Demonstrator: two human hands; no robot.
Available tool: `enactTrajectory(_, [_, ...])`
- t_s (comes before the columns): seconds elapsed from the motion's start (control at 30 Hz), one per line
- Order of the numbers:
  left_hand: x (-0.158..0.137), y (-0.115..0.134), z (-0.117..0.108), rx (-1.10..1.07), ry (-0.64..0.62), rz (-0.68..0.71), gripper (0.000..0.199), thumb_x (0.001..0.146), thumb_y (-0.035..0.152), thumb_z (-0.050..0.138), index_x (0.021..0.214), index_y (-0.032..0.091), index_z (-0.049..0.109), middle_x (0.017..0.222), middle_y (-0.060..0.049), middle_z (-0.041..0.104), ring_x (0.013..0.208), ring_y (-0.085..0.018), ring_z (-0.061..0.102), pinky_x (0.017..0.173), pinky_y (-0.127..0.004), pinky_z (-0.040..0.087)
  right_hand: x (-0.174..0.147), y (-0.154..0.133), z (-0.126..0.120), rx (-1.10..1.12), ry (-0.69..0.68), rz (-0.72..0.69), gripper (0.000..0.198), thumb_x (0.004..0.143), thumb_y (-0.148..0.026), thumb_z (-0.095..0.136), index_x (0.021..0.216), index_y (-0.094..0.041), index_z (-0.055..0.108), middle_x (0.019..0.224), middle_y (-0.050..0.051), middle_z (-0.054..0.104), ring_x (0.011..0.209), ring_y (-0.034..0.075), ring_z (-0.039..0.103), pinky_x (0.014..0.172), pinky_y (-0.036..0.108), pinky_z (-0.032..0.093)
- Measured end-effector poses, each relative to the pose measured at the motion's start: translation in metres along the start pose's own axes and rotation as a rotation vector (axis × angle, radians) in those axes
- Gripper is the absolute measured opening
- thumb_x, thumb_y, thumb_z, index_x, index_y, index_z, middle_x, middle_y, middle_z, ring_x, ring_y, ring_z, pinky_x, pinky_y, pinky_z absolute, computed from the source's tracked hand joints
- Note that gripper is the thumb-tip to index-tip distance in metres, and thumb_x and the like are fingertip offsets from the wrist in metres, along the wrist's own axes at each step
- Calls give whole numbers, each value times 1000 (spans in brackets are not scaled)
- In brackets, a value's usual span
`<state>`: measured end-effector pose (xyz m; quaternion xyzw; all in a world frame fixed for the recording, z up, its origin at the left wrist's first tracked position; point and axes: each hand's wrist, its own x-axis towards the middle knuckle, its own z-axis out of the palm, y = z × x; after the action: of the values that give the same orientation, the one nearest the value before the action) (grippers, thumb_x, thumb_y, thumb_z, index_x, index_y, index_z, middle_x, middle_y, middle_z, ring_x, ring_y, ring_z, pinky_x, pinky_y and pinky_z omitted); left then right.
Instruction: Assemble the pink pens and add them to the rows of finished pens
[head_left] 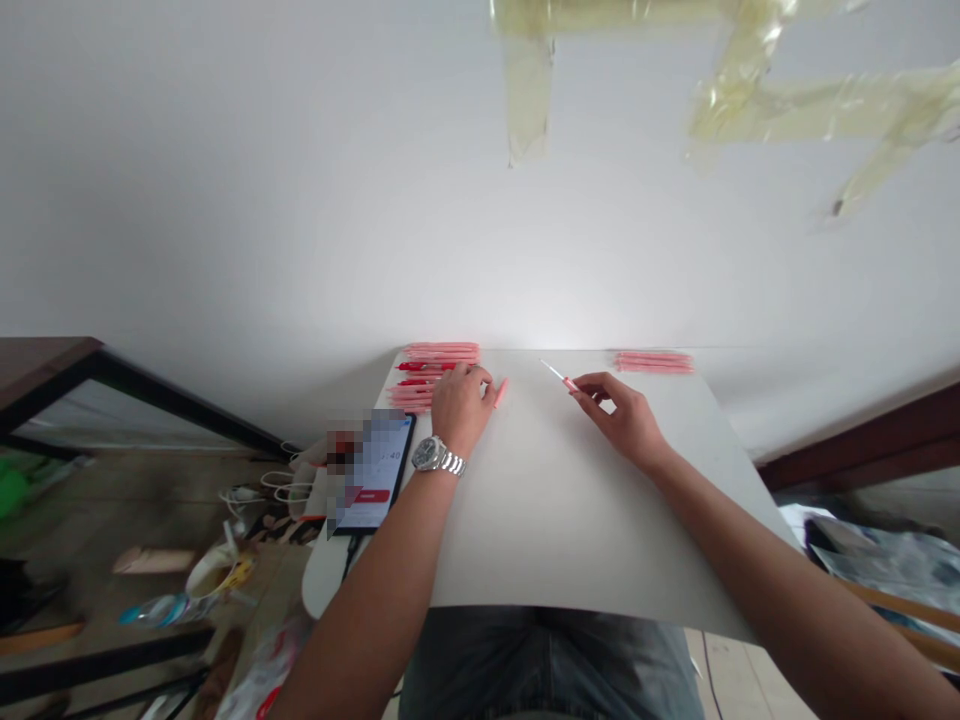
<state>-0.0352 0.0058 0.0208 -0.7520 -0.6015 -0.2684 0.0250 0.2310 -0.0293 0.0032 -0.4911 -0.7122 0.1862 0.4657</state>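
Observation:
My left hand (463, 400), with a metal watch at the wrist, is at the left of the white table, over the near end of the pens. A short pink pen barrel (501, 393) sticks out at its thumb, and the fingers are curled. Beside and partly under that hand lie pink and red pens (441, 350) in a row of bundles. My right hand (616, 408) pinches a pink pen part (571, 385) between thumb and fingertips. A thin white refill (553, 370) points out of it to the upper left. The two pen parts are apart.
Several pink pens (654, 362) lie at the table's back right, by the wall. A phone or tablet (382, 480) with a cable lies at the left edge. The white table (555, 520) meets the taped wall (337, 200). Cables, a cup and a bottle are on the floor.

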Motion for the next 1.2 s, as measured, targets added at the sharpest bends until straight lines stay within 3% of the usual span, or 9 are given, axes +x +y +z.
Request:
enactTrajectory(0.27, [-2, 1, 0, 40, -20, 27, 23, 97, 42, 62, 87, 24, 73, 93, -10, 67, 86, -27, 59, 76, -39, 39, -1, 1, 1, -7, -9, -4, 28, 99, -50, 60, 109, -26, 70, 96, 5, 76, 80, 20, 70, 71, 36, 58])
enactTrajectory(0.6, [-1, 4, 1, 34, -50, 28, 7, 88, 27, 71, 83, 23, 72, 90, -8, 68, 84, -25, 61, 74, -37, 41, 0, -1, 0, -6, -15, -9, 27, 100, -48, 60, 108, -25, 70, 96, 5, 75, 81, 20, 70, 73, 36, 59])
enactTrajectory(0.8, [-1, 3, 8, 76, -43, 31, 12, 89, 20, 64, 78, 21, 69, 87, -10, 68, 87, -27, 62, 75, -39, 44, -1, 0, 1, -7, -19, -2, 29, 99, -51, 59, 108, -25, 70, 95, 5, 76, 80, 19, 70, 72, 36, 59])
enactTrajectory(1.0, [0, 5, 12, 44, -34, 5, 12, 94, 22, 57, 87, 20, 66, 94, -11, 65, 92, -28, 61, 82, -40, 46, 0, 5, 2, -12, -24, 20, 31, 99, -50, 60, 113, -25, 69, 97, 6, 76, 81, 20, 70, 73, 36, 60])
enactTrajectory(1.2, [-1, 11, 17, -128, -8, 70, 10, 100, 21, 49, 96, 19, 58, 101, -11, 62, 97, -26, 58, 88, -38, 45, 0, 8, 3, -37, -15, 6, 31, 100, -47, 59, 118, -24, 71, 100, 6, 76, 83, 20, 71, 75, 35, 60])
